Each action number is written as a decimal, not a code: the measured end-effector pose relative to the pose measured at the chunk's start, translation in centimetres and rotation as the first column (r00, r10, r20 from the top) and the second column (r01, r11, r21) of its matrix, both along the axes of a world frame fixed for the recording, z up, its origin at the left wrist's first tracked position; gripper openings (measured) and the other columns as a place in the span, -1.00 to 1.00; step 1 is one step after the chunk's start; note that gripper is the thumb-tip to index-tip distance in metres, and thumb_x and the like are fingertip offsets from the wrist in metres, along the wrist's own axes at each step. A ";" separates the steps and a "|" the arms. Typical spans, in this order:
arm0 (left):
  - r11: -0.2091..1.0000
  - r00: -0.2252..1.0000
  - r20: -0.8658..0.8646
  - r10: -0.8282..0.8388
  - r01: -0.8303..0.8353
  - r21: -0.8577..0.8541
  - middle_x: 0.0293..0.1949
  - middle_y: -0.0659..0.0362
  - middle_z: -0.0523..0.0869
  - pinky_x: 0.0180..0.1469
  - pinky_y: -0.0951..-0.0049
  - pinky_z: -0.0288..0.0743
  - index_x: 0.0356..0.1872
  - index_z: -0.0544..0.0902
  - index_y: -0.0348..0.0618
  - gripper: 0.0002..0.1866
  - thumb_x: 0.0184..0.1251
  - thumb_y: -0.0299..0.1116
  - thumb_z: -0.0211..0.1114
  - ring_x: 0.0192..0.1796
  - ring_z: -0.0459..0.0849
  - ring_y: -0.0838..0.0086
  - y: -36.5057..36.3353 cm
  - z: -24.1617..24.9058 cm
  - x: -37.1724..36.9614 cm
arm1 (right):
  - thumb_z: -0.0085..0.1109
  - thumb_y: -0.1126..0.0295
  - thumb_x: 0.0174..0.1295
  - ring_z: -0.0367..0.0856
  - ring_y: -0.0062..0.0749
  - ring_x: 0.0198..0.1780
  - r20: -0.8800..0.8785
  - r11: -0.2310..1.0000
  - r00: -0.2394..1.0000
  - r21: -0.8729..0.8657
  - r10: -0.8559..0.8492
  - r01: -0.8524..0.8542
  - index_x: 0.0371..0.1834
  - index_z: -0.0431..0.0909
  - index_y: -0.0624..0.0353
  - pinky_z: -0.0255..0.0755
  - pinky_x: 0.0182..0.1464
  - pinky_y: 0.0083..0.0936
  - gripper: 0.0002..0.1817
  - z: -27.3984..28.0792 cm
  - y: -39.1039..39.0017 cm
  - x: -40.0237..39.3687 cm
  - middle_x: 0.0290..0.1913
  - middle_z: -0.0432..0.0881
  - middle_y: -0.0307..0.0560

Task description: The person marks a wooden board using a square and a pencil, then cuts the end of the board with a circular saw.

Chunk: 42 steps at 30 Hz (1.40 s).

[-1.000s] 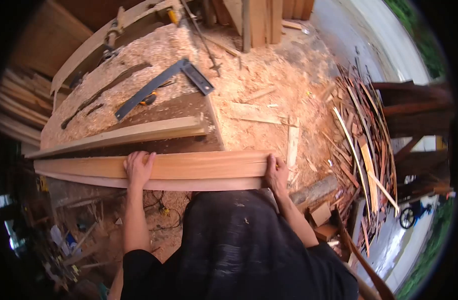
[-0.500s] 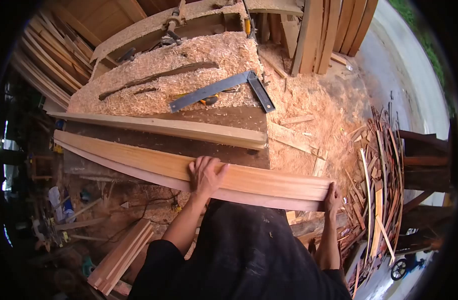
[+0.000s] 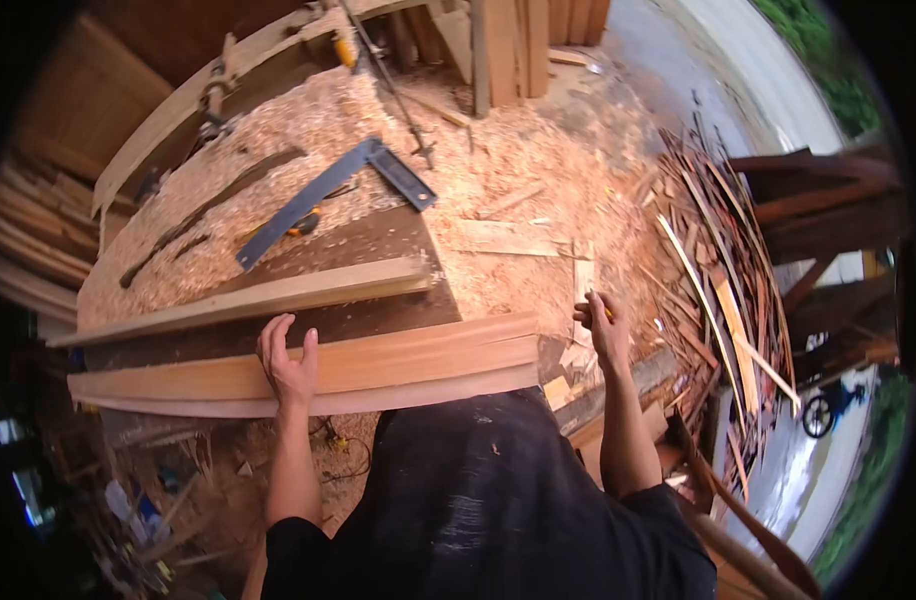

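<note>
My left hand point(image 3: 288, 362) rests on the long curved board point(image 3: 408, 362) at the near edge of the workbench, its fingers apart. Beneath that board lies a second, paler one, its edge showing along the near side. My right hand point(image 3: 600, 318) is off the board, beyond its right end, with fingers curled round a small yellow and dark object, perhaps a pencil. Behind the curved board lies a straight light wooden piece point(image 3: 268, 298). Farther back, a metal try square point(image 3: 313, 200) lies on wood shavings, partly over a yellow tool point(image 3: 305, 222).
A clamp point(image 3: 218, 88) stands at the bench's back left. Stacked planks point(image 3: 515, 50) lean at the back. Scrap strips point(image 3: 723, 290) are piled on the right, beside dark wooden frames point(image 3: 828, 205). Shavings and offcuts cover the floor beyond the bench.
My right hand has let go of the board's right end and now holds a small object. My left hand has shifted left along the board. The view has turned.
</note>
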<state>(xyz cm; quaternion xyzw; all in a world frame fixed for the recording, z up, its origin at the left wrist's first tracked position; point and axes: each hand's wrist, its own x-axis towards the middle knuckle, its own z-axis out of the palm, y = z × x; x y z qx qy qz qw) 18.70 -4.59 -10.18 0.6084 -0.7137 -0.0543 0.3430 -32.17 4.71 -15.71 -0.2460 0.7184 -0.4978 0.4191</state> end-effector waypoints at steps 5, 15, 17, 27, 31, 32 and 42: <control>0.984 0.985 -0.001 -0.170 0.169 -0.060 0.12 -0.01 0.71 0.30 0.11 0.46 0.09 0.68 -0.21 -0.61 0.23 -0.44 0.52 0.19 0.65 0.06 0.0 1.9 -6.9 | 0.22 0.38 0.52 0.79 -0.43 -0.22 0.011 0.997 0.997 -0.008 0.070 -0.070 -0.06 0.64 0.33 0.62 -0.13 -0.54 -0.81 1.2 0.3 1.0 -0.22 0.79 -0.05; 0.939 0.922 -0.191 -0.338 0.345 0.003 -0.33 0.10 0.74 -0.09 0.19 0.52 -0.45 0.54 -0.14 -0.76 0.20 -0.50 0.51 -0.24 0.71 0.15 0.2 2.9 -12.7 | 0.26 0.58 0.38 0.67 -0.46 -0.25 0.198 0.943 0.979 -0.318 -0.035 0.098 -0.24 0.39 0.21 0.60 -0.11 -0.53 -0.82 6.3 0.5 5.6 -0.22 0.72 0.01; 0.905 0.896 -0.205 -0.393 0.416 0.085 -0.40 0.11 0.70 -0.17 0.18 0.50 -0.50 0.52 -0.14 -0.74 0.20 -0.51 0.51 -0.32 0.67 0.15 1.5 1.2 -13.2 | 0.24 0.63 0.35 0.68 -0.40 -0.21 0.213 0.850 0.973 -0.526 0.088 0.038 -0.22 0.36 0.19 0.61 -0.09 -0.47 -0.79 13.0 0.6 7.2 -0.14 0.74 0.11; 0.836 0.854 -0.318 -0.412 0.493 0.240 -0.52 0.10 0.62 -0.31 0.18 0.48 -0.53 0.57 -0.16 -0.76 0.20 -0.48 0.50 -0.41 0.64 0.15 5.1 -1.0 -16.8 | 0.11 0.32 0.54 0.76 -0.14 -0.36 -0.137 -0.114 0.425 -0.990 0.895 -0.079 -0.20 0.44 0.13 0.63 -0.37 -0.28 -0.84 27.8 0.9 7.9 0.01 0.72 0.27; 0.841 0.873 -0.351 -0.339 0.448 0.302 -0.49 0.09 0.63 -0.28 0.17 0.53 -0.53 0.58 -0.15 -0.76 0.24 -0.43 0.49 -0.40 0.65 0.14 5.1 -0.4 -16.4 | 0.04 0.38 0.54 0.71 -0.03 -0.36 0.011 0.264 0.543 -0.882 0.840 -0.390 -0.23 0.52 0.26 0.68 -0.27 -0.15 -0.81 26.5 1.1 5.8 -0.27 0.72 0.19; 0.866 0.886 -0.313 -0.341 0.426 0.261 -0.47 0.09 0.64 -0.26 0.17 0.53 -0.52 0.58 -0.15 -0.77 0.24 -0.43 0.49 -0.39 0.65 0.14 5.0 -0.8 -16.0 | 0.08 0.48 0.50 0.71 -0.15 -0.31 0.065 0.477 0.728 -0.794 0.683 -0.377 -0.22 0.51 0.27 0.66 -0.22 -0.27 -0.89 24.3 0.7 6.9 -0.19 0.74 0.19; 0.986 0.975 0.177 -0.132 0.148 -0.076 0.19 0.00 0.61 0.37 0.07 0.34 0.22 0.57 -0.14 -0.29 0.06 -0.08 0.66 0.29 0.54 0.10 -4.1 4.1 -5.8 | 0.35 0.52 0.35 0.78 -0.31 -0.11 -0.385 0.834 0.810 -0.155 0.443 -0.530 -0.11 0.53 0.27 0.61 -0.04 -0.40 -0.82 3.7 -3.7 8.7 -0.07 0.80 0.07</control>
